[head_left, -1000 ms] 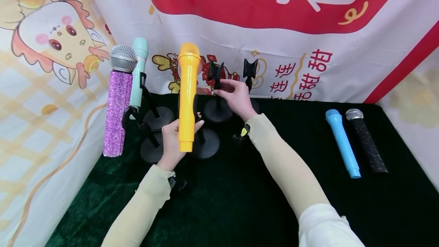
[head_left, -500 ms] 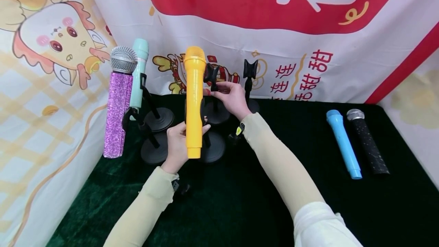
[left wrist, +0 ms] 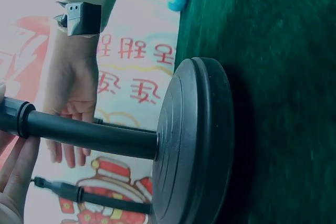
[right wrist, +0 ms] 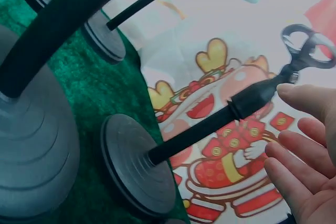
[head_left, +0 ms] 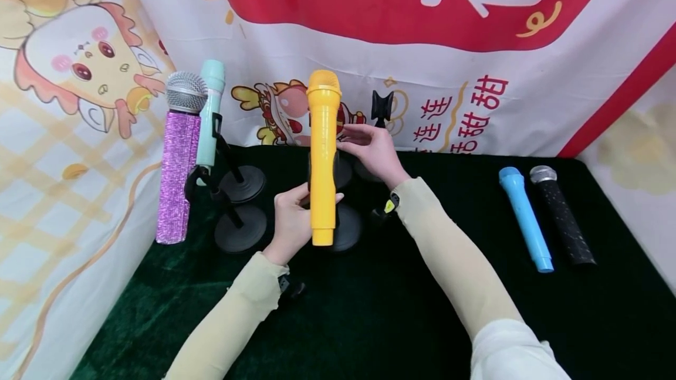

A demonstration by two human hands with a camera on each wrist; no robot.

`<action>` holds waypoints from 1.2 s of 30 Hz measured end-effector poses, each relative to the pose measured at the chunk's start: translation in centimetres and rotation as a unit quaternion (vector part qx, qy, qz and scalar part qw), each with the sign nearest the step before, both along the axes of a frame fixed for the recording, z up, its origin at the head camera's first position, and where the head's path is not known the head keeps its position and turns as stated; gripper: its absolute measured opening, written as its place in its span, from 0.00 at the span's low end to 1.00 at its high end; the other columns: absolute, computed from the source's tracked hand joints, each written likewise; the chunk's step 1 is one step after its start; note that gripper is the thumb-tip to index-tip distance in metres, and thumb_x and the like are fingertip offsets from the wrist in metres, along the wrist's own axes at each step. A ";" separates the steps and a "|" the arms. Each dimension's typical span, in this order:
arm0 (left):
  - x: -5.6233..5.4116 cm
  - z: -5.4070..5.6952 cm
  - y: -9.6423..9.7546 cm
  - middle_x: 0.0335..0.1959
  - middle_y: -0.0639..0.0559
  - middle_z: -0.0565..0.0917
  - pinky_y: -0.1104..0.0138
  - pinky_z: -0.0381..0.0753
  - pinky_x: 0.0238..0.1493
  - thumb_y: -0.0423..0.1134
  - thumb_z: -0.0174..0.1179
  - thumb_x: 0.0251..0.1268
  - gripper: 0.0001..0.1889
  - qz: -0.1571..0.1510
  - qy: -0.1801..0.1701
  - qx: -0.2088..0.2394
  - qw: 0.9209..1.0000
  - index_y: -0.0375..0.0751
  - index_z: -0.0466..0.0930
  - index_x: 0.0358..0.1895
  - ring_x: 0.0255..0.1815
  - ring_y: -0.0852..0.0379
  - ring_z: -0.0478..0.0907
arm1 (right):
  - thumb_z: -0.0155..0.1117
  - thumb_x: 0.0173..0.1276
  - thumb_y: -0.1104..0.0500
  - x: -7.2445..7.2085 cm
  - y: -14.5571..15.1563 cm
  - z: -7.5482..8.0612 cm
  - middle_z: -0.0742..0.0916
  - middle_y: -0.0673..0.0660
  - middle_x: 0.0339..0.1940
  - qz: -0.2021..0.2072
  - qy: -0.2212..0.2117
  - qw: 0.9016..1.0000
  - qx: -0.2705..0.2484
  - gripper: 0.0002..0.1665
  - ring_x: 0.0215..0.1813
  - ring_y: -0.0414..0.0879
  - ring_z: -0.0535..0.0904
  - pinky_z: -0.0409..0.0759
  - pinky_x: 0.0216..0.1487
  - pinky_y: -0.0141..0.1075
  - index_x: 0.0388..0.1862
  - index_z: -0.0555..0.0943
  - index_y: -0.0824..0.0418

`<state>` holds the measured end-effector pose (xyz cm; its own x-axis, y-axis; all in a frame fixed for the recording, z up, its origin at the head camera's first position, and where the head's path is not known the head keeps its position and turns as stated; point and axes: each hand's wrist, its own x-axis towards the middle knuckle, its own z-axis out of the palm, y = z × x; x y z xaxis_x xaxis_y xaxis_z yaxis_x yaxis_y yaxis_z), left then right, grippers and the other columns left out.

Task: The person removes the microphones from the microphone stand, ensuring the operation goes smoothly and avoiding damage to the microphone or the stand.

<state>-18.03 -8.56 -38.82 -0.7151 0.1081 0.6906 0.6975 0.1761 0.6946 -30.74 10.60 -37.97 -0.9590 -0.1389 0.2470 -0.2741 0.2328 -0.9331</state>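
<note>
A yellow microphone (head_left: 323, 157) sits upright in the clip of a black desk stand. My left hand (head_left: 291, 221) grips this stand below the microphone; the left wrist view shows its fingers at the collar of the pole (left wrist: 94, 136), above the round base (left wrist: 194, 145). Behind it, my right hand (head_left: 377, 151) is beside another black stand (right wrist: 205, 132), whose clip (right wrist: 307, 48) holds nothing. In the right wrist view its fingers are fairly straight, the thumb at the stand's neck; whether it touches is unclear. A further stand's bare clip (head_left: 381, 105) rises behind the right hand.
At left, a purple glittery microphone (head_left: 179, 175) and a mint-green microphone (head_left: 211, 113) stand in black stands. A blue microphone (head_left: 527, 219) and a black speckled microphone (head_left: 562, 216) lie at right on the dark green cloth (head_left: 401, 309). A printed backdrop (head_left: 465, 69) hangs behind.
My left hand has moved right, taking the stand with the yellow microphone along. My right hand, earlier pinching the neck of the stand behind, has loosened and shifted slightly right.
</note>
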 end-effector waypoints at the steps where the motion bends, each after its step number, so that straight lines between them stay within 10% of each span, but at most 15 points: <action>1: -0.1 -0.1 0.3 0.32 0.49 0.87 0.66 0.85 0.42 0.23 0.75 0.53 0.11 -0.003 0.000 -0.001 1.000 0.34 0.86 0.39 0.34 0.55 0.85 | 0.77 0.65 0.53 0.2 0.4 0.1 0.88 0.52 0.52 0.004 -0.001 1.000 -0.007 0.27 0.52 0.43 0.85 0.82 0.55 0.38 0.61 0.84 0.58; 14: -0.2 -0.8 4.6 0.33 0.42 0.88 0.63 0.87 0.39 0.20 0.72 0.54 0.08 -0.041 -0.007 -0.004 0.999 0.30 0.86 0.36 0.33 0.52 0.87 | 0.73 0.69 0.59 3.4 5.1 0.3 0.87 0.61 0.54 0.002 0.010 1.000 -0.029 0.24 0.55 0.51 0.84 0.82 0.57 0.41 0.61 0.82 0.64; 24: -1.7 -3.8 6.4 0.38 0.49 0.89 0.66 0.87 0.40 0.21 0.73 0.55 0.13 -0.073 -0.018 -0.016 0.997 0.36 0.88 0.42 0.35 0.57 0.86 | 0.72 0.70 0.58 5.5 8.1 -0.4 0.87 0.61 0.55 -0.021 0.015 1.000 -0.018 0.24 0.56 0.50 0.84 0.82 0.58 0.40 0.62 0.82 0.66; 36: -2.3 -3.5 5.9 0.42 0.52 0.88 0.66 0.86 0.45 0.25 0.74 0.57 0.14 -0.116 -0.049 -0.053 0.991 0.38 0.87 0.47 0.41 0.61 0.85 | 0.72 0.69 0.46 7.9 9.5 0.8 0.87 0.54 0.58 -0.028 -0.009 0.999 -0.018 0.28 0.58 0.47 0.83 0.80 0.61 0.40 0.63 0.83 0.57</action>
<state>-20.38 -2.61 -42.32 -0.7254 0.3457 0.5952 0.6578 0.0936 0.7474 -22.83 20.07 -37.14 -0.9692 -0.0762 0.2341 -0.2452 0.2130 -0.9458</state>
